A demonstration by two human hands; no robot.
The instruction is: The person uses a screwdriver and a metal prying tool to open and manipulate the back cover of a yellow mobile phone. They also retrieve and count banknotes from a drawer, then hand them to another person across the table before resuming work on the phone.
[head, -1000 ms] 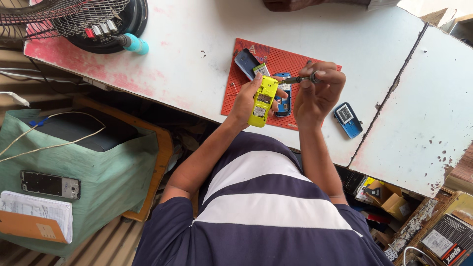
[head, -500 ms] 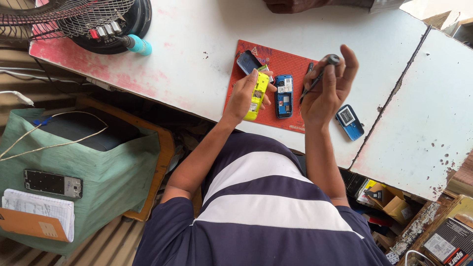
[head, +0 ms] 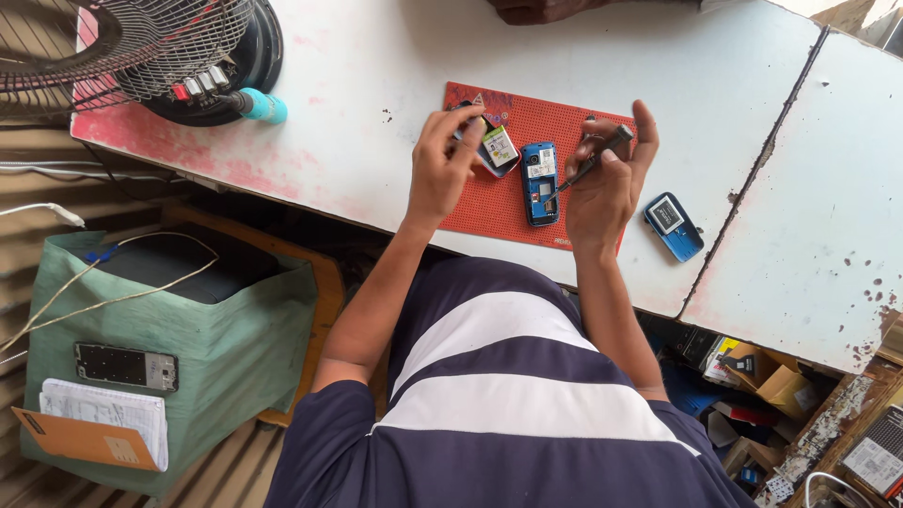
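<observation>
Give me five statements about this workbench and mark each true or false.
1. The opened blue phone lies on a red mat. True.
2. The right hand holds a screwdriver. True.
3. The left hand rests on the fan. False: it is at a small phone on the mat.
4. A second blue phone lies on the white table, off the mat. True.
5. The mat is green. False: red.
</observation>
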